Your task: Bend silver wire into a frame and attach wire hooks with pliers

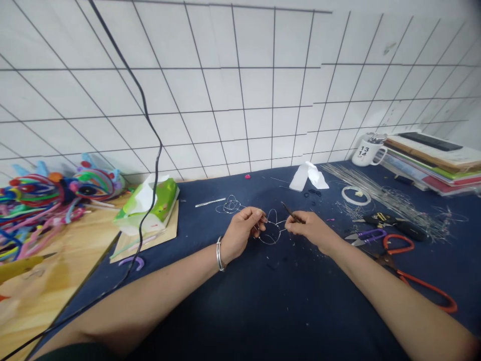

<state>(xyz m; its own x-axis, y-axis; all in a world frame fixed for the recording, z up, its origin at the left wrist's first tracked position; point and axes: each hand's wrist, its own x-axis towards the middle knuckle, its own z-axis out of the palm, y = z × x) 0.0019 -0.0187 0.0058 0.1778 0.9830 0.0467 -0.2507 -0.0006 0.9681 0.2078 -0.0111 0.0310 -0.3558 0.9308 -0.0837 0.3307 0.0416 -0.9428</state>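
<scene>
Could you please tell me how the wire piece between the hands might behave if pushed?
The wire piece looks light, being only thin strands. It would probably bend easily, yet its open loops holding their curve suggest some springiness.

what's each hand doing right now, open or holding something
Left hand: closed, pinching the looped wire frame.
Right hand: closed, holding a slim dark tool, exact type unclear.

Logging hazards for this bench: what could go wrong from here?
The thin wire loops between the left hand and right hand could bend out of shape. The slender dark tool in the right hand might slip and nick them. The right forearm could brush the red-handled scissors lying beside it.
</scene>
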